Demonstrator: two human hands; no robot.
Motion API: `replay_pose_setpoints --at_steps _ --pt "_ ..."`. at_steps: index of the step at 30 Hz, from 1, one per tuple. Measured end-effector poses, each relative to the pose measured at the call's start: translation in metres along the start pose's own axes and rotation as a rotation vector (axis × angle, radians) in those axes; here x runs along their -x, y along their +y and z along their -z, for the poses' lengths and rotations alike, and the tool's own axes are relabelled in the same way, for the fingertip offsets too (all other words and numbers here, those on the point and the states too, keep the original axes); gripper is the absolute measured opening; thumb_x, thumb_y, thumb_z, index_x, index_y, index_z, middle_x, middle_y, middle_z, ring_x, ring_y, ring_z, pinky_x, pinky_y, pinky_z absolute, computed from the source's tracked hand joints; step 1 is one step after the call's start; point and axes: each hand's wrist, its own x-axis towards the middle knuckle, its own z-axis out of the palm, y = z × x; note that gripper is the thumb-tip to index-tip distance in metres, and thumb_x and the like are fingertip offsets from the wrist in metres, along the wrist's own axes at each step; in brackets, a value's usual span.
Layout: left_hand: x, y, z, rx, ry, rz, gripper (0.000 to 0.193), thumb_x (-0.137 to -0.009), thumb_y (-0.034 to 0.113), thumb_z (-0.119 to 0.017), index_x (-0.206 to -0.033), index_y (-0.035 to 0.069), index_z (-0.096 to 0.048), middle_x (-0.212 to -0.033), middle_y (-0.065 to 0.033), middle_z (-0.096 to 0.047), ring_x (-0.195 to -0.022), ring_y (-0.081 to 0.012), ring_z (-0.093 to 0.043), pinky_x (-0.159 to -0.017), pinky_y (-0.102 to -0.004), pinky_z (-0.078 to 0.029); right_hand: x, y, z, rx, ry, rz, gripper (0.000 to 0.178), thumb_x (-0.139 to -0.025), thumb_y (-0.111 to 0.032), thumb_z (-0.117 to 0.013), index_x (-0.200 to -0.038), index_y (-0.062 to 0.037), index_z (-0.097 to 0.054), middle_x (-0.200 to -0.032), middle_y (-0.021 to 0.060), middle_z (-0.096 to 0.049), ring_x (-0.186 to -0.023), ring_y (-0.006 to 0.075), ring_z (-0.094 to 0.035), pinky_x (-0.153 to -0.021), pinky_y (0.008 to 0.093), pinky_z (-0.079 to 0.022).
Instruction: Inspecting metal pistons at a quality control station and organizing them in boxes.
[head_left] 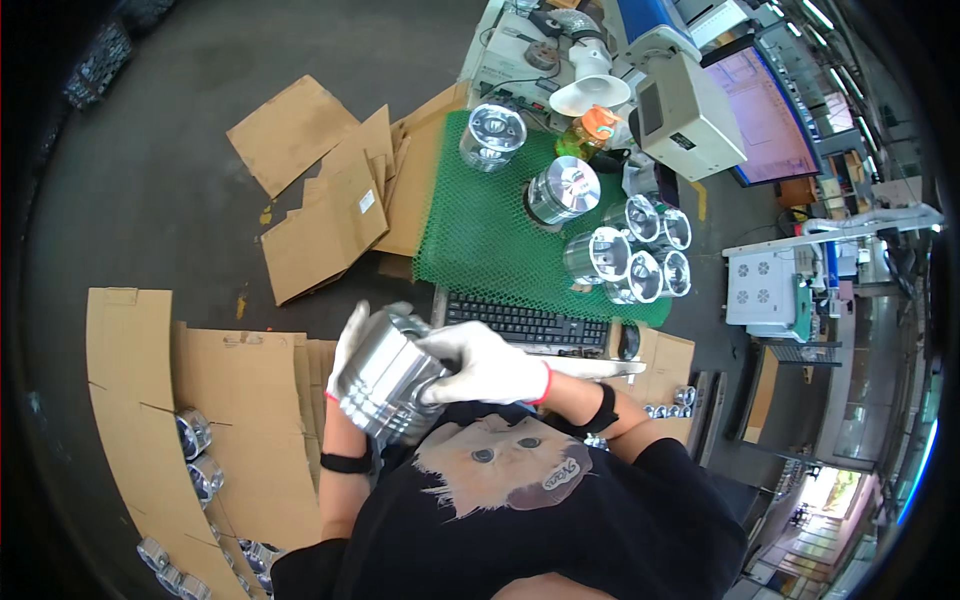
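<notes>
A large, shiny metal piston (385, 372) is held tilted in front of my chest. My left hand (350, 338), in a white glove with a red cuff, is against its left side, with most of the fingers hidden behind the metal. The gloved right hand (490, 365) grips the piston from the right, fingers bent over its edge. Just beyond the hands lies a black keyboard (525, 322). On the green mesh mat (465, 225) past it, one piston (565, 190) stands crown up, another piston (492, 137) is at the far left, and several more (600, 255) cluster at the right.
An orange-capped bottle (588, 132) is near a white funnel-shaped hood (590, 92) and a boxy machine (690, 115). A monitor (765, 110) is at the right. Flattened cardboard (325, 225) lies to the left. Closer, a carton (245, 400) has more pistons (205, 475) beside its flaps.
</notes>
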Motion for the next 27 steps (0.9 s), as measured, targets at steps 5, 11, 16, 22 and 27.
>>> replay_pose_setpoints --at_steps 5,11,16,22,27 --pt "0.028 -0.006 -0.033 0.090 -0.129 -0.380 0.051 -0.094 0.046 -0.044 -0.119 0.002 -0.053 -0.103 -0.0168 -0.061 -0.094 -0.0257 -0.060 -0.086 -0.0389 -0.049 -0.002 -0.038 0.029 -0.475 0.164 -0.003 0.039 -0.077 -0.010 -0.064 -0.111 0.0078 -0.058 -0.093 0.0072 -0.066 -0.080 0.0093 -0.060 -0.072 0.0236 -0.049" --pt "-0.025 0.003 -0.088 0.040 -0.380 -0.459 0.053 -0.087 0.031 -0.061 -0.127 -0.002 -0.047 -0.121 -0.0129 -0.058 -0.112 -0.0264 -0.055 -0.099 -0.0418 -0.042 0.016 0.065 0.081 -0.560 0.441 -0.171 0.050 -0.091 -0.040 -0.052 -0.122 -0.0004 -0.055 -0.100 0.0148 -0.066 -0.086 0.0171 -0.063 -0.072 0.0258 -0.050" --pt "-0.041 -0.050 -0.146 -0.926 -0.115 -0.594 0.042 -0.069 0.003 -0.070 -0.110 0.001 -0.058 -0.106 -0.0108 -0.062 -0.093 -0.0246 -0.061 -0.084 -0.0343 -0.049 0.061 0.103 0.078 -1.077 0.499 -0.411 0.078 -0.083 -0.068 -0.047 -0.138 -0.0131 -0.038 -0.137 0.0162 -0.044 -0.123 0.0280 -0.045 -0.096 0.0436 -0.042" --pt "-0.113 -0.074 -0.152 -1.772 -1.047 -0.720 0.034 -0.058 0.018 -0.072 -0.090 0.010 -0.067 -0.113 -0.0110 -0.058 -0.106 -0.0296 -0.054 -0.095 -0.0406 -0.042 0.114 0.172 0.094 0.331 0.620 -0.131 0.073 -0.069 -0.056 -0.064 -0.124 -0.0091 -0.051 -0.122 0.0078 -0.053 -0.114 0.0260 -0.049 -0.097 0.0454 -0.039" --pt "-0.234 -0.063 -0.076 -0.699 -0.095 -0.120 0.053 -0.082 0.027 -0.060 -0.131 0.011 -0.049 -0.140 -0.0108 -0.040 -0.132 -0.0254 -0.034 -0.108 -0.0398 -0.024 0.178 0.183 0.145 1.100 0.635 -0.499 0.061 -0.080 -0.049 -0.053 -0.125 -0.0083 -0.049 -0.124 0.0092 -0.053 -0.113 0.0259 -0.050 -0.095 0.0472 -0.040"
